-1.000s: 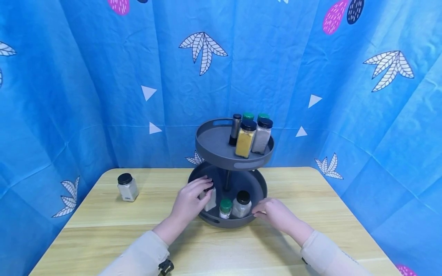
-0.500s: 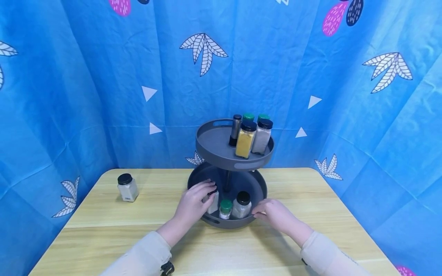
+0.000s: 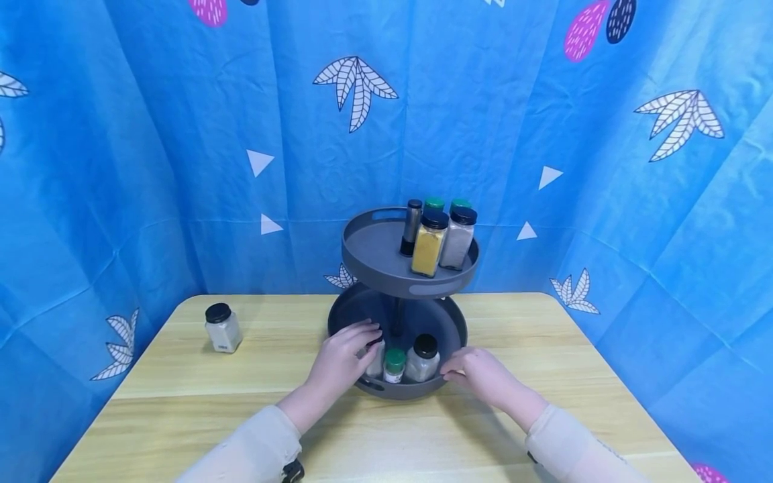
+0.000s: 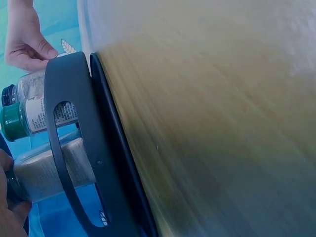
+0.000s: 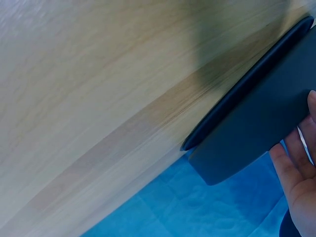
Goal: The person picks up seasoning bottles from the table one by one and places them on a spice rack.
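My left hand (image 3: 341, 355) holds a spice jar of pale powder (image 3: 376, 365) by its dark lid, upright on the lower tier (image 3: 431, 320) of a grey two-tier round spice rack. In the left wrist view that jar (image 4: 54, 170) shows behind the slotted wall. To its right stand a small green-capped jar (image 3: 394, 366) and a black-lidded jar (image 3: 422, 363). My right hand (image 3: 483, 377) pinches the lower tier's rim at the right; in the right wrist view its thumb lies against the outer wall (image 5: 247, 133).
On the upper tier (image 3: 377, 245) several jars cluster at the right, among them a yellow-powder jar (image 3: 429, 245) and a slim dark bottle (image 3: 412, 228). One black-lidded white jar (image 3: 223, 330) stands on the wooden table (image 3: 272, 376) at left. A blue curtain (image 3: 471, 121) hangs behind.
My left hand has slid the pale-powder jar rightward along the lower tier, close up to the green-capped jar. The right hand stays at the rim.
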The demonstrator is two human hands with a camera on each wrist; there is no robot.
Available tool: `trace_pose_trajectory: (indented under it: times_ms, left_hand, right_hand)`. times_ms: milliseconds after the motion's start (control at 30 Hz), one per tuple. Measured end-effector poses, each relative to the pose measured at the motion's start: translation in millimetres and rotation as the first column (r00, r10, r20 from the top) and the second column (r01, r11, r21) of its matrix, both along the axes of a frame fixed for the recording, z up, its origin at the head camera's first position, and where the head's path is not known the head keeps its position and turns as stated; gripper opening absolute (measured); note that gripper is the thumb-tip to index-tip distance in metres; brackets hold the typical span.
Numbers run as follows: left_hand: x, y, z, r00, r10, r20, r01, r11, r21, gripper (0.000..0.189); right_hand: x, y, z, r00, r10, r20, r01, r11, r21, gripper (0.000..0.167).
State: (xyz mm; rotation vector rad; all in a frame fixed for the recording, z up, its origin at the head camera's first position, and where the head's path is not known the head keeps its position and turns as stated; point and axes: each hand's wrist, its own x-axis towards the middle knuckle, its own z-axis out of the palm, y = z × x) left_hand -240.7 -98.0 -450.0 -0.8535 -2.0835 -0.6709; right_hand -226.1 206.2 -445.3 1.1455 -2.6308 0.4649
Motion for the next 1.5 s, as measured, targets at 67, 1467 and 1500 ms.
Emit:
trace_pose_trajectory:
  times_ms: [67,1467,1500]
  left_hand:
    - [0.7,0.7,-0.1,1.000,0.007,0.007,-0.007,1.000,-0.010,0.024]
    - [10.8,-2.7,-0.4,1.000,-0.008,0.030,0.010,0.996,-0.089,0.021]
    - [11.4,-3.0,-0.5,0.999,-0.010,0.032,0.013,0.996,-0.087,0.021]
  right_hand:
    - [-0.2,0,0.0,1.000,0.000,0.004,0.000,1.000,0.001,0.010]
    - [1.1,0,1.0,1.000,-0.009,0.024,0.009,1.000,-0.002,0.007]
    - [1.1,0,1.0,1.000,-0.011,0.026,0.011,1.000,0.001,0.006]
